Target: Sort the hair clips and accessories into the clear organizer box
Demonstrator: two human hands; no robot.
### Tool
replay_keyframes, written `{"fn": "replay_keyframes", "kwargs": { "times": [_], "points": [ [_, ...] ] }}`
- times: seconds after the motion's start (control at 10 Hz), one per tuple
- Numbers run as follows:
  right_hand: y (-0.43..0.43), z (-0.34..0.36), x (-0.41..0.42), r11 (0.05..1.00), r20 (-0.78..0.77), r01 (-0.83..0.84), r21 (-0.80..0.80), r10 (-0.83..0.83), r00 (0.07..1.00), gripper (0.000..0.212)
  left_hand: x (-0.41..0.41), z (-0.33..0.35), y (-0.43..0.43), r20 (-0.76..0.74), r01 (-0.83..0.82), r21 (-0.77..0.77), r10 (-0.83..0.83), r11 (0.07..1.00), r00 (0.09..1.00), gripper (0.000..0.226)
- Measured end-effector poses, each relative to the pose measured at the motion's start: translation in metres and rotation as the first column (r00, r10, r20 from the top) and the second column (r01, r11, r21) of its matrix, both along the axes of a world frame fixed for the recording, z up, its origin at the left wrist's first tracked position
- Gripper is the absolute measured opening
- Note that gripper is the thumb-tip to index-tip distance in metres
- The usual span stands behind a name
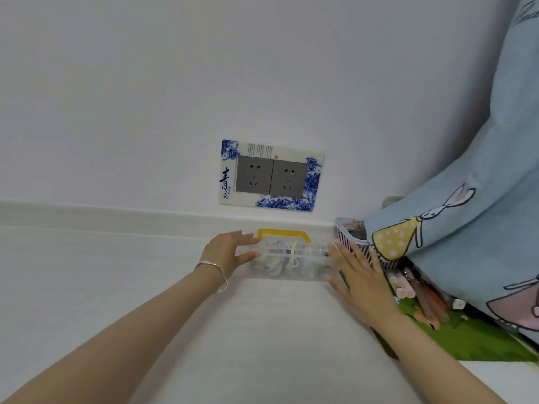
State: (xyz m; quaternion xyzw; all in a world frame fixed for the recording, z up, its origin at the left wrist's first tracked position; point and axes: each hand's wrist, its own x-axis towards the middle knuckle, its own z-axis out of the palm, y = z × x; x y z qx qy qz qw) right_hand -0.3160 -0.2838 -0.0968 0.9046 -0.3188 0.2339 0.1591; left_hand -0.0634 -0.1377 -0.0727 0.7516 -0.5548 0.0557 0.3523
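The clear organizer box (303, 272) with a yellow handle (283, 234) stands on the white table against the wall. Small hair clips and accessories (287, 259) show blurred through its clear plastic. My left hand (226, 252), with a silver bracelet on the wrist, lies flat against the box's left end, fingers spread. At the box's right end my right hand (357, 279) rests with flat fingers. Neither hand is closed around the box.
A pink slatted basket (354, 244) stands right of the box, partly under a blue cartoon-print cushion (472, 228). Pens and small items lie on a green mat (478, 342) at the right. A double wall socket (271, 176) sits above the box.
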Motion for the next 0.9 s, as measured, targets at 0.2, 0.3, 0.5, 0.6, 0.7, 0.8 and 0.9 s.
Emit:
{"fn": "replay_keyframes", "kwargs": {
  "times": [0.2, 0.3, 0.5, 0.6, 0.7, 0.8, 0.9],
  "points": [
    [-0.048, 0.001, 0.01, 0.997, -0.018, 0.061, -0.046, -0.062, 0.998, 0.082, 0.002, -0.001, -0.051, -0.017, -0.015, 0.006, 0.016, 1.0, 1.0, 0.038],
    [-0.056, 0.002, 0.015, 0.991, -0.032, 0.131, -0.024, -0.131, 0.991, 0.071, 0.004, -0.002, -0.066, -0.037, -0.012, -0.011, 0.012, 1.0, 0.999, 0.037],
    [-0.061, 0.004, 0.021, 0.986, -0.042, 0.162, -0.029, -0.163, 0.986, 0.072, 0.01, -0.006, -0.079, -0.051, -0.025, -0.032, 0.024, 0.999, 0.998, 0.036],
    [-0.059, 0.004, 0.022, 0.986, -0.045, 0.167, 0.0, -0.167, 0.985, 0.07, 0.006, -0.004, -0.078, -0.004, -0.061, 0.001, 0.061, 0.998, 0.998, 0.038],
    [-0.051, 0.004, 0.021, 0.982, -0.085, 0.173, 0.071, -0.167, 0.982, 0.07, -0.001, -0.002, -0.07, 0.099, -0.072, 0.12, 0.06, 0.99, 0.993, 0.054],
    [-0.037, 0.014, 0.014, 0.989, -0.061, 0.116, 0.091, -0.11, 0.992, 0.074, -0.003, -0.007, -0.052, 0.131, -0.08, 0.1, 0.066, 0.992, 0.989, 0.067],
    [-0.005, 0.047, 0.006, 0.984, 0.105, -0.034, 0.176, 0.015, 0.994, 0.068, -0.002, -0.008, -0.022, 0.083, -0.102, 0.111, 0.093, 0.989, 0.992, 0.064]
  ]
}}
